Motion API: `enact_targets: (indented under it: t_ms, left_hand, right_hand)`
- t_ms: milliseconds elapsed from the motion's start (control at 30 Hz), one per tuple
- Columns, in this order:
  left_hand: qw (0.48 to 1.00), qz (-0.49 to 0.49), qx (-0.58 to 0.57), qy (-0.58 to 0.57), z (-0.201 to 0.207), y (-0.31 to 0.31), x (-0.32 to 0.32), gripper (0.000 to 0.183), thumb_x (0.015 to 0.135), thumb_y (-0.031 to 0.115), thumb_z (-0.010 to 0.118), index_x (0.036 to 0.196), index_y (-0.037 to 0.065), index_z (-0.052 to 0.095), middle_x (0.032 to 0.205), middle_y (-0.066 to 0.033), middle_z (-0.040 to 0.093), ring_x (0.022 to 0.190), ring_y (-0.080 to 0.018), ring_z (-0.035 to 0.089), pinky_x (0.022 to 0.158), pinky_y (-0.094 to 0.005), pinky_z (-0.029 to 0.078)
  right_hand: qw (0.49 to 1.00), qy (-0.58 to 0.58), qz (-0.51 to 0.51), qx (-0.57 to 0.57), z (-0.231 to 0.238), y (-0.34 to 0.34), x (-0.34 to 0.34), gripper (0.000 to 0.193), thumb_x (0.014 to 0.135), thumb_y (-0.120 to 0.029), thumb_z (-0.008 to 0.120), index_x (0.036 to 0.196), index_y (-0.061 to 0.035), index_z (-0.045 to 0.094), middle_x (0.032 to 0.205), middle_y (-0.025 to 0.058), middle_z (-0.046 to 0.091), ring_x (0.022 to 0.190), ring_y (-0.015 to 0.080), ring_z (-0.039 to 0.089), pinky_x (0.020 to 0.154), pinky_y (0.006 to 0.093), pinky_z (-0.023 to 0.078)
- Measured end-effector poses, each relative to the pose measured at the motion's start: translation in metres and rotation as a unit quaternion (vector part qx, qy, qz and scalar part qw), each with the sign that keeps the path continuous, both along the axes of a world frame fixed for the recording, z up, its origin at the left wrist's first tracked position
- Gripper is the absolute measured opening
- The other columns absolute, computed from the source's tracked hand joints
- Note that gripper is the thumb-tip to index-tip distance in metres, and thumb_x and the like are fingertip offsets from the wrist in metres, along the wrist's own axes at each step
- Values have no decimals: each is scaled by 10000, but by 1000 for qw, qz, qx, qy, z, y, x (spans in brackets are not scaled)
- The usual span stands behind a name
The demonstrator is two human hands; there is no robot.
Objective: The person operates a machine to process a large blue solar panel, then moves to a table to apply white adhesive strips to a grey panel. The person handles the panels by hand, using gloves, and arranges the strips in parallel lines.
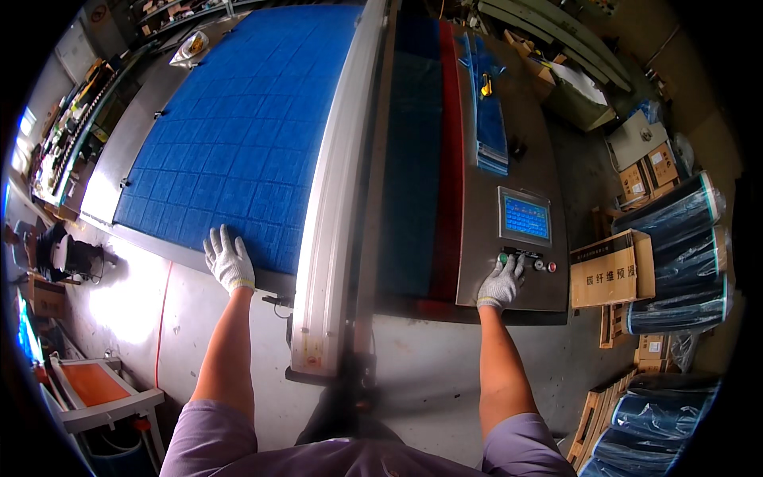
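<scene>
My left hand (229,261), in a white knit glove, lies flat with its fingers spread at the near edge of a blue sheet (246,131) marked with a grid of lines. This sheet covers the left part of a wide machine table. My right hand (502,283), gloved alike, rests at a row of buttons on the table's right panel. Its fingers are stretched out and hold nothing. A green button (502,258) shows beside its fingertips, and a red button (551,267) sits to its right. Just beyond is a lit touch screen (525,216).
A long pale gantry beam (338,191) crosses the table between my hands. Blue strips (489,119) with a yellow cutter (486,84) lie on the right panel. Cardboard boxes (604,270) and plastic-wrapped rolls (675,258) stand at right. An orange-topped cart (95,383) is at lower left.
</scene>
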State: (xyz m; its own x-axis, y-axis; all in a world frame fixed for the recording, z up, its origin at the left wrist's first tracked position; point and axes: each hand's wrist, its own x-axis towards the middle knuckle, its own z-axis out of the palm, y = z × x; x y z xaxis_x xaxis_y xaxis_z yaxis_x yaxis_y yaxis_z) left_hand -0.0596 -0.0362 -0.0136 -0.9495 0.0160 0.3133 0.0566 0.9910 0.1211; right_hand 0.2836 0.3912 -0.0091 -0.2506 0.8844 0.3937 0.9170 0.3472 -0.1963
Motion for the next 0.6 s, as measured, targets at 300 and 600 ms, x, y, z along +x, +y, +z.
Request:
enact_targets:
  t_ms: [300,600]
  left_hand:
    - [1000,-1,11,-3,0,0,-1,503,992,405,425,1457,213,423,1538,-74,366,1430,-335,280,1164,-455,228]
    - [1000,-4,8,3,-5,-3,-2,507,989,408,430,1458,217,423,1538,-71,366,1427,-341,284,1162,-457,231]
  right_hand:
    - [1000,3,7,11,-1,0,1,356,994,-295,488,1261,-80,583,1457,129,442,1212,401,494,1021,472,424]
    - [1000,-2,-1,-21,2,-1,0,383,1002,-305,459,1289,-76,566,1485,110,415,1276,393,446,1048,457,406]
